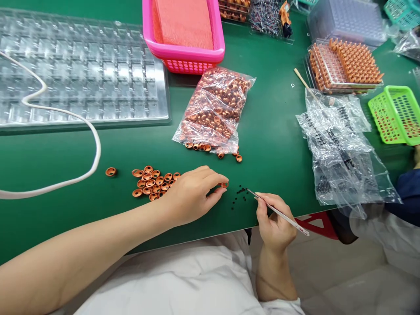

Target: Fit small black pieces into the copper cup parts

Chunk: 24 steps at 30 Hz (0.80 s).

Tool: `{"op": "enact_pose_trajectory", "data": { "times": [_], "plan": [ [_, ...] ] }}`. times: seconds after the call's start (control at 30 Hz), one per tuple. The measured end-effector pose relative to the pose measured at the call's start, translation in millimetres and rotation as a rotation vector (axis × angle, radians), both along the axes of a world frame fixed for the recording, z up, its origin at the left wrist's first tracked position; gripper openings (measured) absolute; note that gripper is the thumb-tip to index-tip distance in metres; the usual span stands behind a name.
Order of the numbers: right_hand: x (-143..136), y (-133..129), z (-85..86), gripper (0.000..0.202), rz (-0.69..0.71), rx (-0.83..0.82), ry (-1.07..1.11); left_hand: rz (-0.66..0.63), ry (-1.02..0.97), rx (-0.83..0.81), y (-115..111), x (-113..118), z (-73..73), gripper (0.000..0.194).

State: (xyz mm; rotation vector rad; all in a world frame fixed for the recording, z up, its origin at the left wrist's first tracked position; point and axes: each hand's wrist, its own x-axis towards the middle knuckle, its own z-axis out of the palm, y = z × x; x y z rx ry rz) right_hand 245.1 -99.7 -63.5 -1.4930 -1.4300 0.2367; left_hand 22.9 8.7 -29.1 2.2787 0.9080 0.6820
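Between thumb and forefinger, my left hand [192,194] pinches a small copper-coloured ring [224,185] just above the green table. My right hand [275,221] is closed around a pair of metal tweezers [278,213], held like a pen. The tweezer tips reach the edge of a scatter of tiny black pieces [242,190] on the table; whether a piece is between the tips is too small to tell. A group of copper-coloured rings [151,181] lies left of my left hand, partly hidden behind it. One more ring [110,171] sits apart, farther left.
Ahead lies a clear bag of copper rings [213,109], several spilled at its mouth. Behind it stands a pink basket [193,54]. A clear plastic tray [82,70] and white cable [88,124] occupy the left. Plastic bags [341,148], a green basket [393,113] and a person's dark sleeve [408,192] are rightward.
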Motion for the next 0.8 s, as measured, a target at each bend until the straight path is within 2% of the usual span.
{"op": "enact_pose_trajectory", "data": {
  "times": [0.17,0.4,0.6,0.8],
  "plan": [
    [-4.3,-0.8,3.1,0.023,-0.06,0.043,0.08,-0.036,-0.042,-0.063,-1.9,0.6,3.7,0.01],
    [-17.9,-1.1,18.6,0.019,-0.057,0.072,0.244,-0.121,-0.093,-0.229,-7.8,3.7,8.7,0.008],
    [-28.3,0.0,27.2,0.026,0.044,0.143,0.302,-0.139,-0.09,-0.267,-9.0,2.4,10.0,0.012],
    [-34.4,-2.6,26.2,0.03,0.099,0.112,0.321,-0.132,-0.067,-0.291,-11.3,3.3,10.1,0.009]
  ]
}}
